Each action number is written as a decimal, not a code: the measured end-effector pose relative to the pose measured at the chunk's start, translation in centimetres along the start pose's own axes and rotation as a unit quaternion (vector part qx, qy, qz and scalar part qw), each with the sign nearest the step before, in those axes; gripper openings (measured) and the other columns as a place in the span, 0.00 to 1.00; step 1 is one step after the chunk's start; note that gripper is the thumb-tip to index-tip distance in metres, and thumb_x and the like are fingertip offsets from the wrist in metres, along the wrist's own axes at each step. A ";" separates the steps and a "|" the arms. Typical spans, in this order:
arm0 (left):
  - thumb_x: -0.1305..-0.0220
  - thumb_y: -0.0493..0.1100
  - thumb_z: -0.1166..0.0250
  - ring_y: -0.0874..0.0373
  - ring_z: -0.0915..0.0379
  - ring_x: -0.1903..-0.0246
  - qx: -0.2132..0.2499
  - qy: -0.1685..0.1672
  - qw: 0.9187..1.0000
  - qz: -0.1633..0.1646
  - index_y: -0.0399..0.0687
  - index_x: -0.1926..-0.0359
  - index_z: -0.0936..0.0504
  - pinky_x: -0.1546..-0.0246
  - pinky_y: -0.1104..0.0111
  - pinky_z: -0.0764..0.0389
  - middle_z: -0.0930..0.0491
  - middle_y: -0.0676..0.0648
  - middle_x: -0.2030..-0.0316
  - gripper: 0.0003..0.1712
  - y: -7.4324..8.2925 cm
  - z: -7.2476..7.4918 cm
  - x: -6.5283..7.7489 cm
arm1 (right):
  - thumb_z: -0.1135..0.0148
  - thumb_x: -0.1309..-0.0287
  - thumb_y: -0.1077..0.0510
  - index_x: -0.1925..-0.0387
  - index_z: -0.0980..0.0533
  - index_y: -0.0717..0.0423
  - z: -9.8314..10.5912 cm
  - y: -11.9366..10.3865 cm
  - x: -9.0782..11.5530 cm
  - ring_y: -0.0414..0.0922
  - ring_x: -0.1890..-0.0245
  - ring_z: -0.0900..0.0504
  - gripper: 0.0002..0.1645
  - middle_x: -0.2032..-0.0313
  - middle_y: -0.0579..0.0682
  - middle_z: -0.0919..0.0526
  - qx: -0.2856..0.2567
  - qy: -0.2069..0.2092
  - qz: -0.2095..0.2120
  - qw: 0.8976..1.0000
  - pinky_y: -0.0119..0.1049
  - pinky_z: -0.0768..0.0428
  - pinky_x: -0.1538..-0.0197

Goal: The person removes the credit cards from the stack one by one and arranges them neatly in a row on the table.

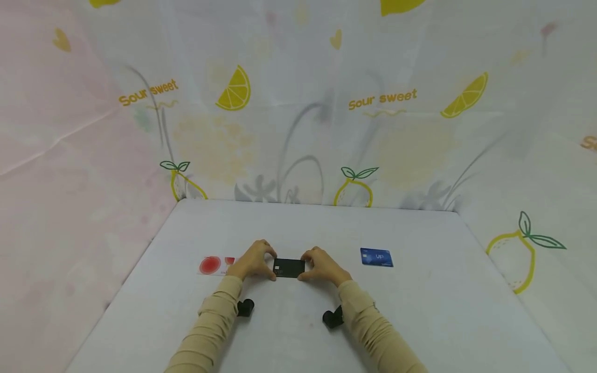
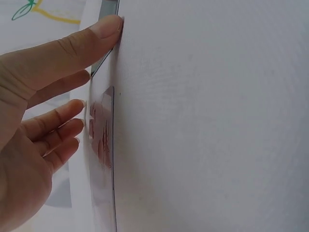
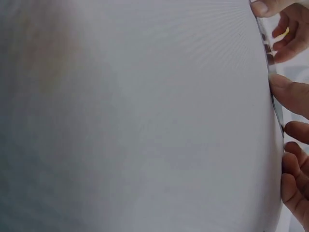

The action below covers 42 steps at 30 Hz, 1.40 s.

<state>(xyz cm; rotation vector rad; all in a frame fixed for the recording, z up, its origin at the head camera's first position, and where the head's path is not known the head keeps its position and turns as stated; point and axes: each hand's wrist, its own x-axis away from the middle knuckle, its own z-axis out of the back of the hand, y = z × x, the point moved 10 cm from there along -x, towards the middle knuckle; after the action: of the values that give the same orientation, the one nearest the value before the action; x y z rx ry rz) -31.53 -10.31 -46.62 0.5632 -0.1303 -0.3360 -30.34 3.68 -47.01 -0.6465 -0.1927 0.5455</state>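
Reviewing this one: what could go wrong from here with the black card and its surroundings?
The black card is held at its ends between the left hand and right hand, so uneven pressure might twist it or let one end slip. The left hand also partly hides the red-and-white card in the head view; moving leftward, it could nudge that card.

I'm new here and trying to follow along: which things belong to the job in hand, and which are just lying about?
In the job:
black card
left hand, at one end of it
right hand, at the other

Apparently just lying about, for now:
red-and-white card, by the left hand
blue card, off to the right
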 end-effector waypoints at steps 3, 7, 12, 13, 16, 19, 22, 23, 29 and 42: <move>0.74 0.42 0.17 0.44 0.32 0.49 -0.007 0.007 1.000 -0.004 0.40 0.64 0.16 0.44 0.54 0.30 0.24 0.40 0.56 0.29 -0.3 0.1 0.4 | 0.24 0.60 0.55 0.57 0.22 0.65 -0.2 -0.1 -0.1 0.44 0.64 0.30 0.28 0.63 0.53 0.25 0.007 -0.001 0.009 1.000 0.38 0.28 0.58; 0.77 0.43 0.16 0.43 0.31 0.52 -0.018 0.014 1.000 -0.014 0.37 0.64 0.16 0.47 0.54 0.28 0.24 0.40 0.59 0.31 -0.6 0.3 0.9 | 0.25 0.59 0.55 0.58 0.22 0.66 -0.6 -0.3 -0.2 0.44 0.63 0.28 0.27 0.65 0.52 0.23 0.012 -0.003 0.015 1.000 0.39 0.27 0.56; 0.78 0.43 0.16 0.43 0.30 0.54 -0.024 0.023 0.999 -0.026 0.36 0.64 0.16 0.48 0.53 0.28 0.24 0.40 0.60 0.32 -0.8 0.7 1.3 | 0.26 0.58 0.56 0.58 0.23 0.67 -0.6 -0.8 -0.3 0.45 0.65 0.28 0.26 0.67 0.53 0.23 0.017 -0.005 0.009 1.000 0.39 0.27 0.58; 0.78 0.43 0.16 0.43 0.30 0.54 -0.023 0.023 0.999 -0.027 0.36 0.64 0.16 0.48 0.53 0.28 0.24 0.40 0.60 0.32 -0.8 0.7 1.3 | 0.26 0.58 0.57 0.58 0.23 0.68 -0.6 -0.9 -0.3 0.45 0.65 0.28 0.26 0.67 0.53 0.23 0.019 -0.006 0.006 1.000 0.39 0.26 0.58; 0.77 0.43 0.17 0.42 0.30 0.53 -0.019 0.019 0.999 -0.023 0.36 0.63 0.16 0.47 0.53 0.29 0.24 0.39 0.59 0.32 -0.9 0.8 1.4 | 0.26 0.58 0.57 0.59 0.23 0.69 -0.7 -1.2 -0.4 0.45 0.67 0.27 0.26 0.68 0.54 0.22 0.019 -0.008 -0.009 1.000 0.39 0.25 0.59; 0.75 0.42 0.17 0.41 0.31 0.52 -0.016 0.017 1.000 -0.015 0.37 0.63 0.16 0.46 0.52 0.29 0.24 0.39 0.59 0.31 -1.0 0.9 1.5 | 0.25 0.58 0.57 0.59 0.23 0.69 -0.8 -1.4 -0.6 0.44 0.68 0.26 0.26 0.68 0.55 0.21 0.018 -0.009 -0.026 0.999 0.38 0.24 0.61; 0.72 0.42 0.18 0.41 0.31 0.51 -0.012 0.016 1.000 -0.010 0.37 0.63 0.15 0.46 0.51 0.29 0.24 0.39 0.58 0.29 -1.0 1.0 1.6 | 0.25 0.59 0.56 0.60 0.24 0.69 -0.8 -1.4 -0.7 0.46 0.67 0.25 0.26 0.66 0.56 0.20 0.026 -0.008 -0.046 0.999 0.40 0.23 0.59; 0.72 0.42 0.18 0.41 0.30 0.52 -0.013 0.015 1.000 -0.011 0.38 0.63 0.15 0.47 0.51 0.28 0.24 0.39 0.58 0.29 -1.0 1.0 1.6 | 0.24 0.59 0.56 0.60 0.24 0.69 -0.8 -1.4 -0.7 0.46 0.66 0.25 0.27 0.66 0.56 0.20 0.030 -0.007 -0.053 0.998 0.40 0.23 0.58; 0.71 0.42 0.18 0.42 0.31 0.51 -0.011 0.013 1.000 -0.007 0.39 0.61 0.15 0.46 0.51 0.29 0.24 0.39 0.57 0.29 -1.4 0.5 1.4 | 0.23 0.60 0.55 0.61 0.24 0.68 -0.9 -1.0 -0.6 0.47 0.65 0.25 0.27 0.65 0.56 0.21 0.048 0.001 -0.090 0.995 0.42 0.23 0.56; 0.71 0.44 0.18 0.46 0.31 0.54 -0.007 0.028 1.000 -0.011 0.40 0.61 0.14 0.49 0.53 0.27 0.25 0.42 0.59 0.29 -1.6 0.6 1.5 | 0.22 0.62 0.52 0.67 0.26 0.67 -1.6 -1.8 -1.1 0.48 0.71 0.22 0.28 0.71 0.56 0.20 0.082 0.019 -0.125 0.989 0.40 0.22 0.65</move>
<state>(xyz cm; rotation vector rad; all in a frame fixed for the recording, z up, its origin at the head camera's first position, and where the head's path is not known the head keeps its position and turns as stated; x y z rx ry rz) -30.70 -12.38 -46.91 0.5599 -0.0679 -0.3425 -29.97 1.14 -47.15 -0.4639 -0.1865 0.3038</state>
